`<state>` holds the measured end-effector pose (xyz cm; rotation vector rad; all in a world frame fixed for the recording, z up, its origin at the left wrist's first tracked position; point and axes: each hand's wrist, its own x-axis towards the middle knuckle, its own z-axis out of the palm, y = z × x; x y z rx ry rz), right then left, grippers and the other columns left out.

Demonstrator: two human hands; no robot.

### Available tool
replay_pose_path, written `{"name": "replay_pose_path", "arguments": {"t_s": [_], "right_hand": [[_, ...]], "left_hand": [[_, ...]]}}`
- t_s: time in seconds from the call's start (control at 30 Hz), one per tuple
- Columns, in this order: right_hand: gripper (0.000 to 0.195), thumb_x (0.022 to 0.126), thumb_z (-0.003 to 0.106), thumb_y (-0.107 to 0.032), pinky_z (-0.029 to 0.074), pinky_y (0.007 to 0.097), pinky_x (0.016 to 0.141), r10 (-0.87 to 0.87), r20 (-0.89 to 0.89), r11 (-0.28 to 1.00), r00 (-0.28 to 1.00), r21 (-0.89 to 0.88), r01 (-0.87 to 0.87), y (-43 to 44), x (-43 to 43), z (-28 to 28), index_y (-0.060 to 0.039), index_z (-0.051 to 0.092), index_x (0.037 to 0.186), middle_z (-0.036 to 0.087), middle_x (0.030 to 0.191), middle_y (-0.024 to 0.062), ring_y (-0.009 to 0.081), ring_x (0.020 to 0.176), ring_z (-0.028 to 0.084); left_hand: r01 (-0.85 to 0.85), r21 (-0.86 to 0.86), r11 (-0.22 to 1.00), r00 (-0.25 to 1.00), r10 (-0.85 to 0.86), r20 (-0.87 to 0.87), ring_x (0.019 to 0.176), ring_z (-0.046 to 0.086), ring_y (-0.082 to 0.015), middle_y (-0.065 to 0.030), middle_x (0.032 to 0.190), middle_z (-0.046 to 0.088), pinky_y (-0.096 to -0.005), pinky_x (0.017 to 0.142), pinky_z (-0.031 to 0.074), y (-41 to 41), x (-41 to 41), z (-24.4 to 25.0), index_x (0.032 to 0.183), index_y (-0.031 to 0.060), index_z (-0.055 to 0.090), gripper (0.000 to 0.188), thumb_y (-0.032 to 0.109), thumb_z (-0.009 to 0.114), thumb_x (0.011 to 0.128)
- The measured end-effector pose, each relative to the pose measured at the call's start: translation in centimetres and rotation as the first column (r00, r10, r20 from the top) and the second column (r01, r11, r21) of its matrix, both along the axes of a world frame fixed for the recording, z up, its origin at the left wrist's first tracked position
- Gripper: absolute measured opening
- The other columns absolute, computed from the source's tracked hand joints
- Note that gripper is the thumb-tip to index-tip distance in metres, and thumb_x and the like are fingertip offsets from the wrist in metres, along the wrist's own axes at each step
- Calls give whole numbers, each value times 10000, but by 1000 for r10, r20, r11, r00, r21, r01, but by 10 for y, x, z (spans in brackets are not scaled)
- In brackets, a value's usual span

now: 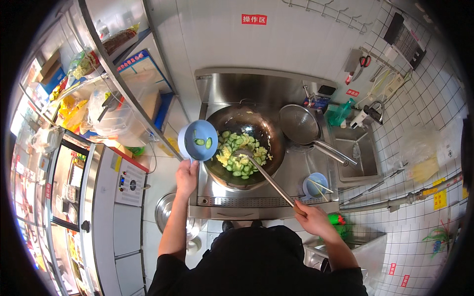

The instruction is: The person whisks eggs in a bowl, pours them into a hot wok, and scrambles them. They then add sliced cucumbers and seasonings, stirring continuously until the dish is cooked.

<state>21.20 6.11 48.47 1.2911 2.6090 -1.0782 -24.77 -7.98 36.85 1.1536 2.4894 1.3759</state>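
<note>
My left hand (187, 177) grips the short handle of a light blue plastic bowl (198, 129), held over the left rim of a large wok (237, 114). A few cucumber slices (209, 143) cling inside the bowl. My right hand (314, 219) is closed around the wooden end of a long metal ladle (272, 182). The ladle's head rests among sliced cucumber and scrambled egg (239, 143) in the wok.
On the steel stove top (289, 177), right of the wok, stand a strainer (298, 125) over a pot and a second blue bowl (315, 181) with chopsticks. A sink (357, 166) adjoins on the right. Steel shelving (111, 64) rises at left; a large metal basin (163, 212) sits below.
</note>
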Motion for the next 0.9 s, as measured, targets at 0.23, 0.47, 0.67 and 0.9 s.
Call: {"name": "replay_pose_path", "arguments": {"t_s": [0.23,0.47,0.67,0.9], "right_hand": [[462,1004,589,-367,563,501,906,-10,153,997,988,81,-3,15,-49,-69,-269,604,1455,752,1068,174,405,1004,712],[503,989,607,-305,574,523,808,-139,-97,964,986,215,157,53,-103,-102,-147,583,1465,747,957,187,417,913,717],[499,953,668,-291,575,507,771,-39,-184,974,982,213,78,56,-115,-124,-163,623,1433,744,935,189,406,859,719],[493,943,685,-306,581,491,811,127,-14,989,992,79,-126,25,-31,-38,-211,637,1425,749,989,183,393,914,722]], "left_hand": [[50,97,994,984,-66,165,817,677,-178,-73,862,678,-349,775,563,17,-19,-32,971,-6,656,321,270,558,1103],[20,139,990,973,-52,226,794,666,-180,-90,848,674,-344,764,554,12,-12,-15,977,-13,658,298,249,575,1092],[-34,176,984,945,-26,325,780,674,-165,-87,859,687,-333,768,573,10,3,3,981,-28,658,301,236,571,1094],[-82,210,974,927,-3,376,771,670,-157,-70,837,679,-323,769,566,-4,4,-6,955,-16,654,310,249,577,1095]]}}
